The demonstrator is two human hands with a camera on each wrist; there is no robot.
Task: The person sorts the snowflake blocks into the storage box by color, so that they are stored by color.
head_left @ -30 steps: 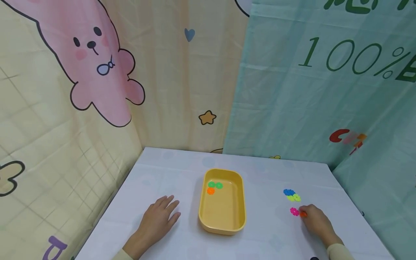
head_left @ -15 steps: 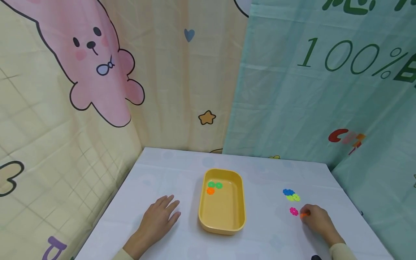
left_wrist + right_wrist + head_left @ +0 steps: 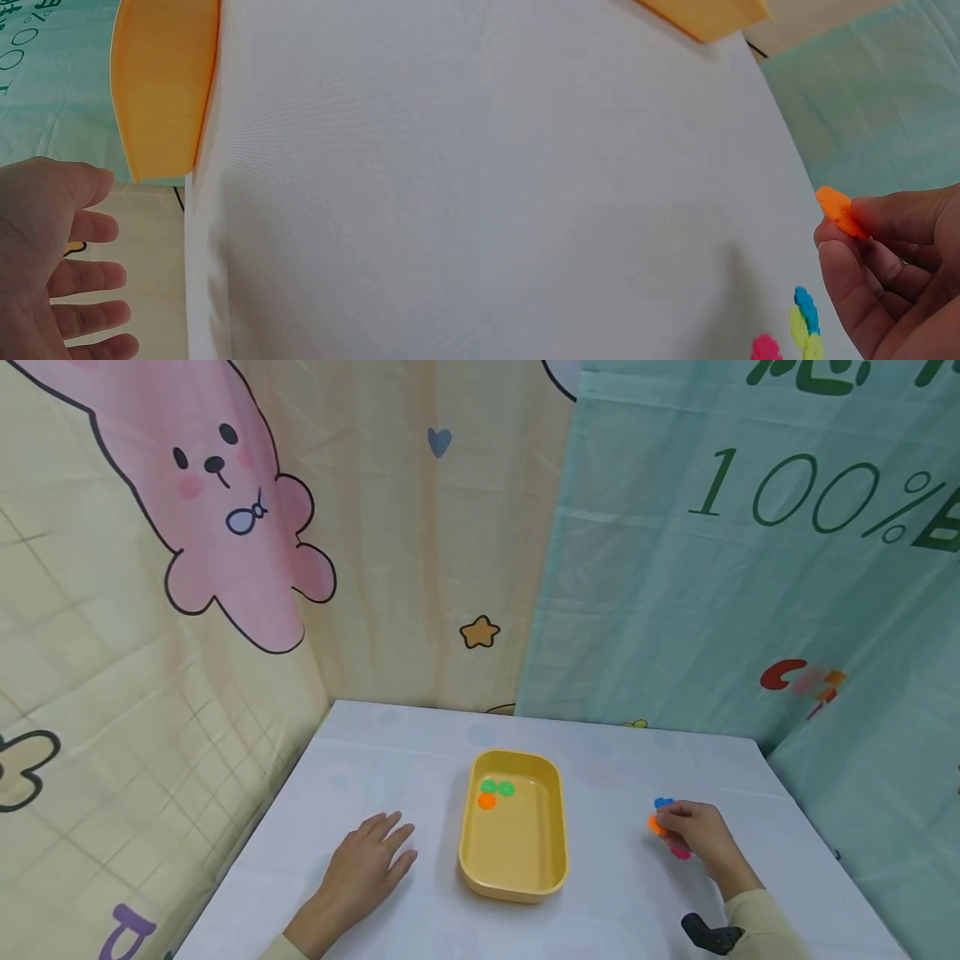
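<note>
Between thumb and fingertips my right hand (image 3: 699, 833) pinches an orange flower-shaped plastic piece (image 3: 841, 213), raised above the table. Below it lie a pink flower piece (image 3: 766, 348), blue pieces (image 3: 807, 309) and yellow-green pieces (image 3: 799, 325); in the head view the hand covers most of these. My left hand (image 3: 363, 870) is at the left of the yellow tray (image 3: 513, 893), fingers spread and relaxed, holding nothing. Inside the tray, toward its far left corner, are two green flower pieces (image 3: 506, 789) and another orange flower piece (image 3: 487, 801).
The white-covered table (image 3: 420, 735) meets a cream curtain (image 3: 405, 568) behind and on the left. A teal curtain (image 3: 675, 610) hangs at the back right. A black strap end (image 3: 711, 935) sticks out by the right sleeve.
My right hand has picked up the orange piece from beside the pink one and moved with it up and left, toward the tray. The left hand stays in place.
</note>
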